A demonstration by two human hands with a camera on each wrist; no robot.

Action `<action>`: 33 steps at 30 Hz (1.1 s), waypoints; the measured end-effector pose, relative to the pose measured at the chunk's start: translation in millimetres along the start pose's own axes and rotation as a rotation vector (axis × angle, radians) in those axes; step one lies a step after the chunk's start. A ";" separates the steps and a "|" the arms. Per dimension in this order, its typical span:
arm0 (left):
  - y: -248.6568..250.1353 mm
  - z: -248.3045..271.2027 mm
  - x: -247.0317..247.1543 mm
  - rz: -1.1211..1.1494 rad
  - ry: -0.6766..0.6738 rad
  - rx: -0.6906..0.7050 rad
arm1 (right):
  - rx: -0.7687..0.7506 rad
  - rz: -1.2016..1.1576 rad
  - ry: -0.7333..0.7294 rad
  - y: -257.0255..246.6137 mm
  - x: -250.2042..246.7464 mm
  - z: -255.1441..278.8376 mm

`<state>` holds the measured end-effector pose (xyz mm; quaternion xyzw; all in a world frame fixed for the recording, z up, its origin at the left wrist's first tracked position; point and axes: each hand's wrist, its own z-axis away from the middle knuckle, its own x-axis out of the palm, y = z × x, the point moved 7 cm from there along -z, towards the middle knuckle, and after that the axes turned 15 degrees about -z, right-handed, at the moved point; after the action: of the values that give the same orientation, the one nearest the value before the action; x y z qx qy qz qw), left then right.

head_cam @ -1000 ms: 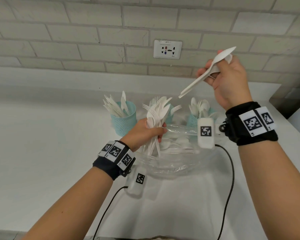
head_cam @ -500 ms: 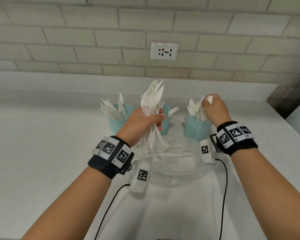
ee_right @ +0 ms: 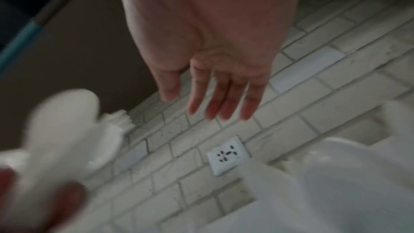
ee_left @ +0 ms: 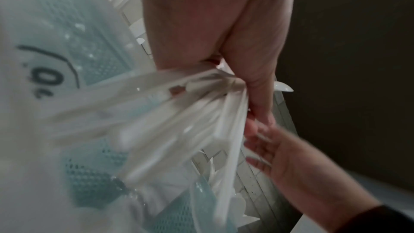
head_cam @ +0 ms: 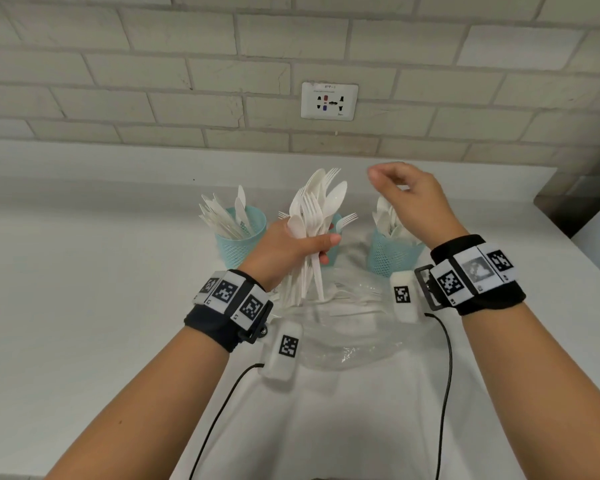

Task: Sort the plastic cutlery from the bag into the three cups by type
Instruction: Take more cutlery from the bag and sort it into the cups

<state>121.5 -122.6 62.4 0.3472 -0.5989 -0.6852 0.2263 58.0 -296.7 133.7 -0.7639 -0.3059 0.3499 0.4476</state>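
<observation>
My left hand [head_cam: 291,251] grips an upright bundle of white plastic forks and spoons [head_cam: 312,223] above the clear plastic bag [head_cam: 343,327]; the left wrist view shows the handles [ee_left: 179,112] fanning out of my fist. Three teal mesh cups stand in a row behind. The left cup [head_cam: 239,244] holds knives, the middle cup [head_cam: 336,225] is mostly hidden behind the bundle with a fork sticking out, and the right cup [head_cam: 392,254] holds spoons. My right hand [head_cam: 406,192] hovers empty above the right cup, fingers [ee_right: 224,102] relaxed and straight.
The white counter [head_cam: 84,306] ends at a brick wall with a socket plate [head_cam: 329,101]. Black cables [head_cam: 445,375] run from the wrist units across the counter toward me. A dark gap [head_cam: 575,209] lies at the counter's right end.
My right hand carried a spoon down into the right cup, let it go and rose empty. My left hand lifted the bundle a little higher.
</observation>
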 end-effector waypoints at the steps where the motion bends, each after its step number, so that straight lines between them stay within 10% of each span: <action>1: 0.2 -1.2 0.0 -0.004 0.013 0.006 | 0.030 -0.124 -0.086 -7.9 14.2 5.5; 5: 1.4 -2.7 3.5 0.002 0.028 0.014 | 0.130 -0.262 -0.228 -12.5 50.1 16.7; 17: -12.0 -1.3 1.8 -0.008 -0.002 -0.022 | 0.046 -0.572 0.249 -23.0 -18.8 -3.1; 24: -11.0 -0.9 3.5 0.001 0.019 -0.028 | -0.117 -0.072 0.426 -5.5 -65.7 -2.9; 33: -6.4 4.5 9.1 0.068 -0.058 -0.013 | 0.098 0.496 0.144 57.3 -35.5 4.7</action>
<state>112.9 -125.2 54.5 0.3053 -0.6121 -0.6908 0.2344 42.9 -345.8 89.9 -0.8158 -0.0594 0.4082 0.4052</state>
